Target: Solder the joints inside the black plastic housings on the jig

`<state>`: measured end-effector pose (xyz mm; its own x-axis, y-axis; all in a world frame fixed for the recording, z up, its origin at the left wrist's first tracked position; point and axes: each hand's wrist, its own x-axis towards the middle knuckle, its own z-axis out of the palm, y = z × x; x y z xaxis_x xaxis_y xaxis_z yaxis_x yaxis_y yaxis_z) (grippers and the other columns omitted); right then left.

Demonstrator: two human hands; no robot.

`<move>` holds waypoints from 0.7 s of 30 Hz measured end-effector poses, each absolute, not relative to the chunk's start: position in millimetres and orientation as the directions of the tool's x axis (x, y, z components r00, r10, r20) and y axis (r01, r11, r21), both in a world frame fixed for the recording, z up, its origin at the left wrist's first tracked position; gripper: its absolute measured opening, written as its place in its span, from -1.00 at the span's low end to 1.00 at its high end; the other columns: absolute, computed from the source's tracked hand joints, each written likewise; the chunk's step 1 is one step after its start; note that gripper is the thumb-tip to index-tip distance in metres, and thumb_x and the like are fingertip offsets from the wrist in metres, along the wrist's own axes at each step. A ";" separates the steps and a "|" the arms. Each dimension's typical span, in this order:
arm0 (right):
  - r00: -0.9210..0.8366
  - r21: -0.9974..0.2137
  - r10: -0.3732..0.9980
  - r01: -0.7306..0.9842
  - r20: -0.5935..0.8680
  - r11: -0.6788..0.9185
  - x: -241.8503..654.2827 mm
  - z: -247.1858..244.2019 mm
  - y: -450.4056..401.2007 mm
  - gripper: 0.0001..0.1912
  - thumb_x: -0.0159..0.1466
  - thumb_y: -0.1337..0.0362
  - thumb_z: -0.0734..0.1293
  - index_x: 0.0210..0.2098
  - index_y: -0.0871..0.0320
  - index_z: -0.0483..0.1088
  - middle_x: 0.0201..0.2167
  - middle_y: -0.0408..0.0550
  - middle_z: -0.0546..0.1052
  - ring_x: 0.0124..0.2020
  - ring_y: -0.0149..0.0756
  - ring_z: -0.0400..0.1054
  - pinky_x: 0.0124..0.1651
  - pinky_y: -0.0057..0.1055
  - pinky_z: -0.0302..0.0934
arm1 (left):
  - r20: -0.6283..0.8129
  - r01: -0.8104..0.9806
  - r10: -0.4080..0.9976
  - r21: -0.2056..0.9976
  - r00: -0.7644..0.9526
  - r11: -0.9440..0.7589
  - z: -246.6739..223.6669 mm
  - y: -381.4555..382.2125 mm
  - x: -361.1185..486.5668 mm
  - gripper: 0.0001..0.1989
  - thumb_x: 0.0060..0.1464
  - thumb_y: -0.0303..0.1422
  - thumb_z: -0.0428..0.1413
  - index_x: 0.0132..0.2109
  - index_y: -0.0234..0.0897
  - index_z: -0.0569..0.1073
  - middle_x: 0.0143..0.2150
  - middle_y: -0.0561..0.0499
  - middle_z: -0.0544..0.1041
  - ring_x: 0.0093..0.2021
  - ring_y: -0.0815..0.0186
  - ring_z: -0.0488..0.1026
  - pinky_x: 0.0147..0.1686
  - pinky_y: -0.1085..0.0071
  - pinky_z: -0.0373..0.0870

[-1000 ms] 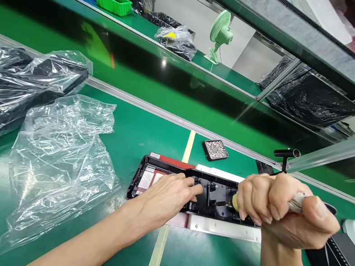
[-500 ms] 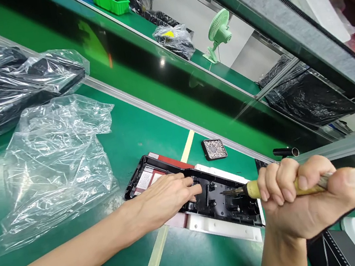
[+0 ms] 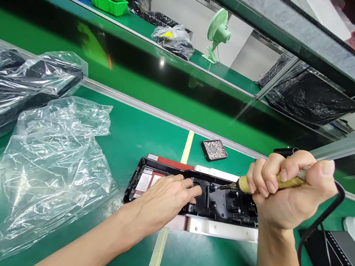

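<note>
Green bench [image 3: 200,264], w/ pale-yellow tape [image 3: 154,263] across it. On it: crumpled clear plastic bag [image 3: 55,159] nr plastic-wrapped blk parts [image 3: 17,83] — also sm. blk tray [image 3: 217,158] w/ tiny pcs, red-&-wht fixture [image 3: 215,229], blk slotted unit [image 3: 344,250] lower R.

Crinkled, glossy clear plastic bag [image 3: 55,159]; smooth, shiny black plastic housing [image 3: 219,201]; slightly glossy green tabletop [image 3: 200,262].

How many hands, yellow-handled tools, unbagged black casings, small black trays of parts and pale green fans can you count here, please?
Hands: 2, the left hand and the right hand
Yellow-handled tool: 1
Unbagged black casing: 1
Small black tray of parts: 1
Pale green fan: 1
Total: 6
</note>
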<state>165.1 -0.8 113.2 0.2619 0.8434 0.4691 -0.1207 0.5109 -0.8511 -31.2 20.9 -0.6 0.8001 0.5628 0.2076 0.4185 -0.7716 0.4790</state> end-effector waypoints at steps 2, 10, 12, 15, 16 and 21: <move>0.262 -0.849 0.841 -0.116 0.474 0.515 164.6 111.8 0.4 -0.54 0.38 0.01 0.12 -0.57 0.10 0.20 -0.79 -0.29 0.18 -0.81 -0.48 0.02 -0.78 -0.50 0.07 | 0.208 0.420 0.562 0.475 0.800 -0.774 -1.1 20.7 -31.1 -0.85 0.26 -0.52 0.01 -0.14 -0.25 0.45 -0.34 -0.01 0.43 -0.31 0.25 0.39 -0.25 0.37 0.33; 0.273 -0.842 0.830 -0.110 0.486 0.529 160.2 108.7 4.4 -0.58 0.40 0.13 0.08 -0.56 0.11 0.20 -0.78 -0.27 0.18 -0.80 -0.49 0.01 -0.76 -0.52 0.06 | 0.181 0.438 0.563 0.458 0.806 -0.774 -0.1 20.7 -31.5 -0.85 0.29 -0.51 -0.02 -0.16 -0.24 0.42 -0.33 -0.01 0.42 -0.32 0.25 0.37 -0.26 0.37 0.29; 0.277 -0.856 0.842 -0.107 0.463 0.506 159.1 108.7 4.4 -0.58 0.39 0.11 0.10 -0.56 0.11 0.19 -0.78 -0.28 0.18 -0.79 -0.49 0.01 -0.76 -0.52 0.07 | 0.175 0.436 0.560 0.460 0.810 -0.774 -0.7 21.1 -31.3 -0.86 0.30 -0.50 -0.02 -0.17 -0.24 0.42 -0.34 -0.01 0.41 -0.32 0.26 0.37 -0.25 0.37 0.30; 0.285 -0.875 0.857 -0.101 0.430 0.473 157.7 108.0 4.6 -0.58 0.39 0.08 0.12 -0.56 0.11 0.19 -0.78 -0.29 0.18 -0.78 -0.50 0.01 -0.75 -0.52 0.08 | 0.179 0.434 0.560 0.460 0.809 -0.774 -2.9 21.4 -30.8 -0.87 0.30 -0.47 -0.02 -0.18 -0.24 0.42 -0.34 -0.01 0.40 -0.30 0.26 0.37 -0.24 0.38 0.32; 0.285 -0.877 0.857 -0.098 0.429 0.471 157.3 107.5 4.8 -0.57 0.39 0.06 0.12 -0.56 0.11 0.19 -0.77 -0.29 0.18 -0.78 -0.50 0.02 -0.75 -0.52 0.09 | 0.181 0.435 0.561 0.458 0.808 -0.775 -3.9 21.4 -30.6 -0.88 0.30 -0.46 -0.01 -0.18 -0.23 0.42 -0.34 -0.01 0.40 -0.29 0.25 0.37 -0.24 0.38 0.32; 0.283 -0.879 0.860 -0.102 0.424 0.466 155.8 105.5 7.5 -0.53 0.40 -0.01 0.14 -0.55 0.10 0.19 -0.76 -0.30 0.17 -0.77 -0.50 0.02 -0.75 -0.53 0.07 | 0.162 0.447 0.557 0.435 0.815 -0.781 -8.3 21.8 -30.5 -0.87 0.31 -0.44 -0.01 -0.11 -0.23 0.43 -0.31 -0.01 0.42 -0.29 0.25 0.38 -0.27 0.39 0.30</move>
<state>155.8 7.5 105.5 0.2833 0.8604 0.4235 -0.1021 0.4662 -0.8788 -30.5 21.8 -8.3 0.8149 0.5567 0.1616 0.4474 -0.7813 0.4352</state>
